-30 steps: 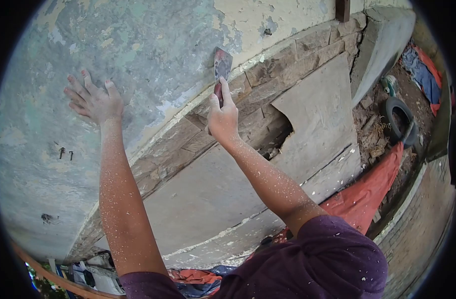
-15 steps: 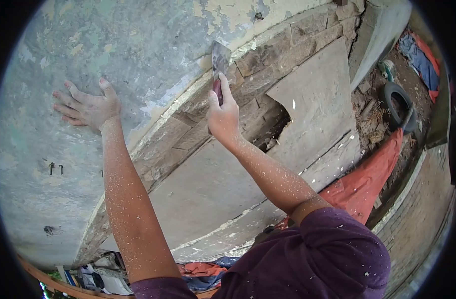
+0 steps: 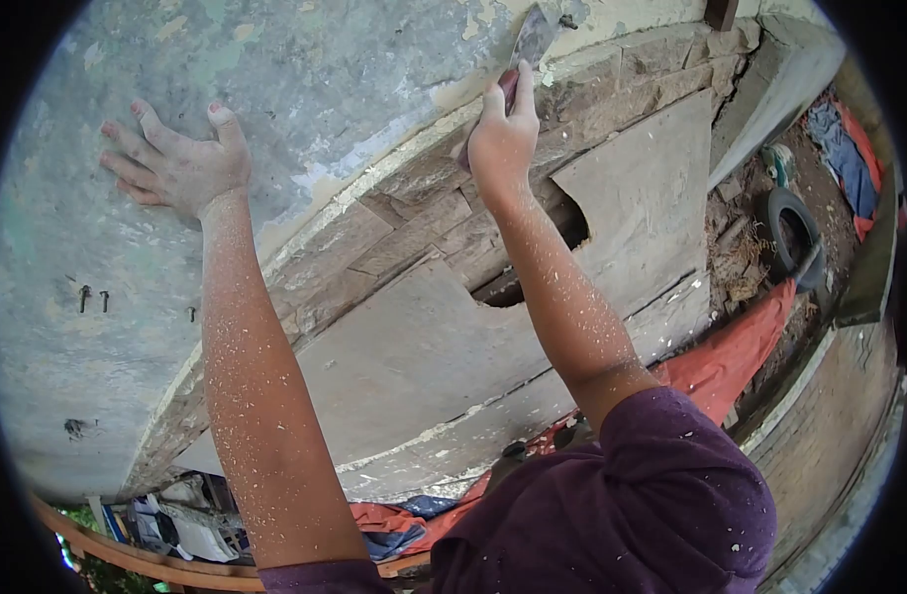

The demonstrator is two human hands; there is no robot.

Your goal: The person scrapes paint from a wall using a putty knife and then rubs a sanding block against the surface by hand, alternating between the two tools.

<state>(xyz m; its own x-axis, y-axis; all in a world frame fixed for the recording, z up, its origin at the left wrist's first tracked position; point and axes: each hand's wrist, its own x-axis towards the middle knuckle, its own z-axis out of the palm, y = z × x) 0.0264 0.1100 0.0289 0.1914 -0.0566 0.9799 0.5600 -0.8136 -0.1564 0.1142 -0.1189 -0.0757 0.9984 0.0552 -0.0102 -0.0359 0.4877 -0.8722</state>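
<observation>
Dusty with pale flakes, my left hand lies with its fingers spread on the grey-blue wall, holding nothing. My right hand is wrapped round the dark red handle of a scraper. The scraper's flat metal blade points up, over the wall near the stone edge. Patches of peeling cream paint lie beside the blade. Brown stone blocks run in a band below the wall's edge.
A grey board with a broken hole lies below the stones. Bolts stick out of the wall at left. At right are a tyre, an orange-red sheet and rubble. Belongings lie at lower left.
My right hand has moved up and to the right with the scraper, whose blade now leans right. My left hand stays spread on the wall. The view has shifted slightly.
</observation>
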